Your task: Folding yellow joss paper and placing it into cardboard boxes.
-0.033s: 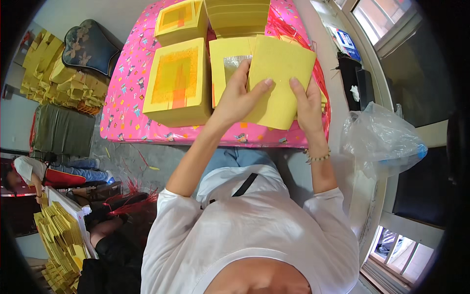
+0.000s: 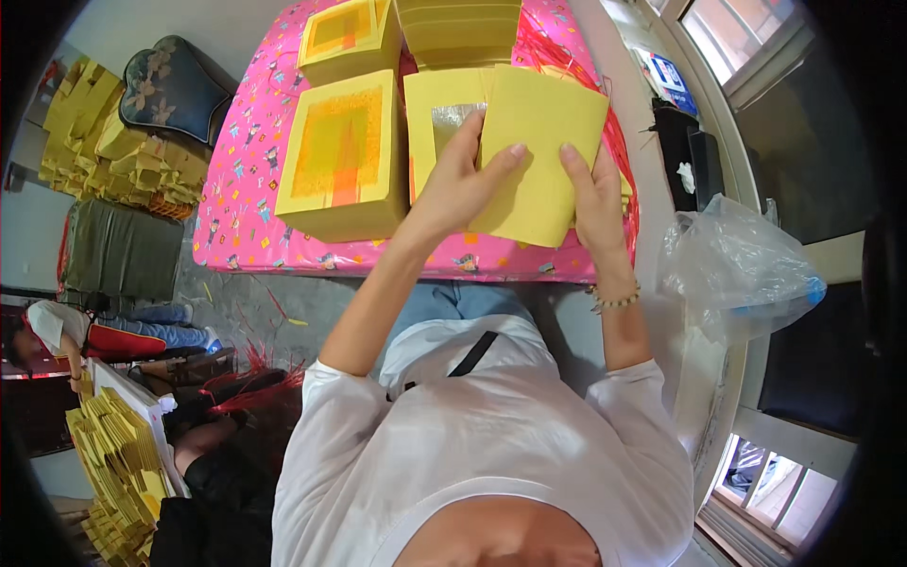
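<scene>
Both hands grip a yellow paper sheaf [image 2: 540,180], which looks several sheets thick and tilts over the table's near edge. My left hand [image 2: 468,180] has its thumb on the face, its fingers going behind the left side. Wrapped round the right edge is my right hand [image 2: 595,194], thumb also on top; a beaded bracelet circles that wrist. Behind the sheaf lies more yellow paper [image 2: 425,104] with a silver patch [image 2: 455,118]. To the left stands a thick block of yellow paper [image 2: 340,151] with an orange-gold square and a red-orange strip on top.
A pink patterned cover [image 2: 250,203] spans the table. Farther back sit another paper block [image 2: 348,38], a tall yellow stack [image 2: 460,33] and red strands [image 2: 557,57]. Right are a ledge and clear plastic bag [image 2: 727,274]. At left, a person [image 2: 66,335] stands by yellow bundles [image 2: 113,444].
</scene>
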The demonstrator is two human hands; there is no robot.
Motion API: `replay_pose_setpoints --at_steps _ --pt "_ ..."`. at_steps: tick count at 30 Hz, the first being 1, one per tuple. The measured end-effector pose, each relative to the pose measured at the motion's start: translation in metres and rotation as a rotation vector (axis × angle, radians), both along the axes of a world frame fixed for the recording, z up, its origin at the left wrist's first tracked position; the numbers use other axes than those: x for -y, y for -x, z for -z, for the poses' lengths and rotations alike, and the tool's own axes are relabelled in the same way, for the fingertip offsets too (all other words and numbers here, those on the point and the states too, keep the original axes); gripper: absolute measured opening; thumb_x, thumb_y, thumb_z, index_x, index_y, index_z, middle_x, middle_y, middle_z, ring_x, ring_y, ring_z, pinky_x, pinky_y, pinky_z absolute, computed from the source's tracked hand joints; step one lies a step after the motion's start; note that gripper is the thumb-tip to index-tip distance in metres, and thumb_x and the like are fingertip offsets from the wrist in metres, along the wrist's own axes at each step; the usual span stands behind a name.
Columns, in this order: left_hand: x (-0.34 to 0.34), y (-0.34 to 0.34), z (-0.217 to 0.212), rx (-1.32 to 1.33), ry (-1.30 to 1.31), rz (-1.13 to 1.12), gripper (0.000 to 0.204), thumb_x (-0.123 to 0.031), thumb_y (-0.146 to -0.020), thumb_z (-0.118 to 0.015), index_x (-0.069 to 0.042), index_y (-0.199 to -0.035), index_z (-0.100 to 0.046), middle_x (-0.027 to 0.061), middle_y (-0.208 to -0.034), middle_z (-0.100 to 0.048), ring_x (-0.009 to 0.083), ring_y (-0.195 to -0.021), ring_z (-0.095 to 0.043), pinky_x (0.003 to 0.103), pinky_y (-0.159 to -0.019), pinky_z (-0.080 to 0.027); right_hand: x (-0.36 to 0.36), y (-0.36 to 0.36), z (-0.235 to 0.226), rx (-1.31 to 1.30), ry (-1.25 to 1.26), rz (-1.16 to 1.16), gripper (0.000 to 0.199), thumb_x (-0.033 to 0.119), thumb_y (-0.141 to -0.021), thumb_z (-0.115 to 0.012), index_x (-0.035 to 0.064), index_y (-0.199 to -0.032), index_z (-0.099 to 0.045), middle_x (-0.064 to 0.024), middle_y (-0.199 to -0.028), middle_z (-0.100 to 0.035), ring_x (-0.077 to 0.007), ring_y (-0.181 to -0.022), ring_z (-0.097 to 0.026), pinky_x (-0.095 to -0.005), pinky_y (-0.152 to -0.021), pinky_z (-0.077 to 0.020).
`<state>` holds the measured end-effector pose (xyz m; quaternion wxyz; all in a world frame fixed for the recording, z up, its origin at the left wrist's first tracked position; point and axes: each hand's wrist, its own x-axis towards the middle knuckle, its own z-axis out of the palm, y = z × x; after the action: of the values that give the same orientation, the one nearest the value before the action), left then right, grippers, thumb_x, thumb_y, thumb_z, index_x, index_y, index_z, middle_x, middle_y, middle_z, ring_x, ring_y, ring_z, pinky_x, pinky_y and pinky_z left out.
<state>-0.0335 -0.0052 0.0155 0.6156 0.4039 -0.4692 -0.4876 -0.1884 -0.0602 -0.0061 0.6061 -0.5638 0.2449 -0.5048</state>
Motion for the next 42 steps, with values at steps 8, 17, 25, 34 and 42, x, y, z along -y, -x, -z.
replay_pose_setpoints --at_steps 8,17,25,34,42 --pt "0.015 -0.013 0.009 0.07 -0.127 0.067 0.041 -0.026 -0.095 -0.052 0.0 -0.127 -0.045 0.0054 -0.113 -0.058 0.0098 -0.101 -0.055 0.023 -0.085 -0.045 0.011 -0.001 0.006 0.048 -0.226 -0.054 0.033 0.015 -0.094 -0.053 -0.0026 -0.122 -0.05 -0.0082 -0.112 -0.06 -0.011 -0.097 -0.059 -0.0248 -0.083 -0.0478" --pt "0.019 -0.009 0.012 0.051 -0.128 0.061 0.04 -0.023 -0.096 -0.05 0.0 -0.129 -0.043 0.0064 -0.116 -0.056 0.0107 -0.104 -0.053 0.024 -0.087 -0.044 0.012 -0.002 0.007 0.026 -0.197 -0.019 0.032 0.014 -0.094 -0.054 -0.0026 -0.121 -0.049 -0.0088 -0.111 -0.061 -0.0112 -0.097 -0.059 -0.025 -0.083 -0.048" --pt "0.003 0.007 0.025 0.011 0.115 -0.011 0.042 -0.008 -0.096 -0.045 -0.001 -0.136 -0.033 0.0101 -0.122 -0.051 0.0142 -0.114 -0.046 0.029 -0.098 -0.037 -0.007 -0.002 0.004 -0.1 0.118 0.096 0.034 0.009 -0.093 -0.054 -0.0029 -0.123 -0.043 -0.0083 -0.109 -0.058 -0.0109 -0.097 -0.055 -0.0248 -0.083 -0.0455" --pt "-0.013 0.016 0.027 0.06 0.18 -0.123 0.033 -0.011 -0.097 -0.044 0.0 -0.128 -0.039 0.0068 -0.112 -0.052 0.0108 -0.102 -0.048 0.026 -0.09 -0.039 -0.017 0.001 0.008 -0.022 0.118 0.058 0.037 0.01 -0.092 -0.054 -0.0018 -0.125 -0.041 -0.0087 -0.114 -0.056 -0.0115 -0.102 -0.053 -0.0258 -0.087 -0.0442" --pt "-0.017 0.019 0.026 0.069 0.17 -0.142 0.029 -0.011 -0.097 -0.044 0.0 -0.124 -0.041 0.0064 -0.108 -0.053 0.0101 -0.099 -0.048 0.025 -0.087 -0.04 -0.022 0.005 0.008 -0.004 0.094 0.059 0.036 0.011 -0.092 -0.055 -0.0015 -0.124 -0.044 -0.0078 -0.113 -0.057 -0.0102 -0.1 -0.054 -0.0247 -0.086 -0.0446"
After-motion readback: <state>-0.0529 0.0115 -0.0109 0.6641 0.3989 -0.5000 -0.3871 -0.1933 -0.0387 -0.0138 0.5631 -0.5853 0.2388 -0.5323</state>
